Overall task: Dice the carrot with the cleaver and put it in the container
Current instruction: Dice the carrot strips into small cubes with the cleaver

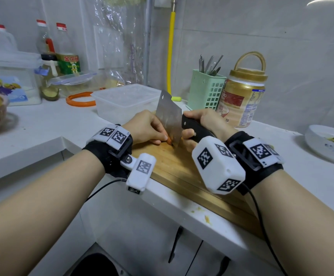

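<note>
Dicing is in progress: the right hand [197, 127] wraps its grip around the black handle of the cleaver [169, 118], blade edge down on the cutting board [174, 168]. The left hand [145, 127] pins the carrot [169, 140] with curled fingers, just beside the blade; only an orange tip shows. The container [125, 101] stands open behind the board on the worktop [311, 176]. Next, judged: shift the fingers back before each cut.

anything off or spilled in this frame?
Minor only: yellowish food scraps lie on the counter edge in front of the cutting board. Otherwise normal: left hand holds the carrot, right hand grips the cleaver.
</note>
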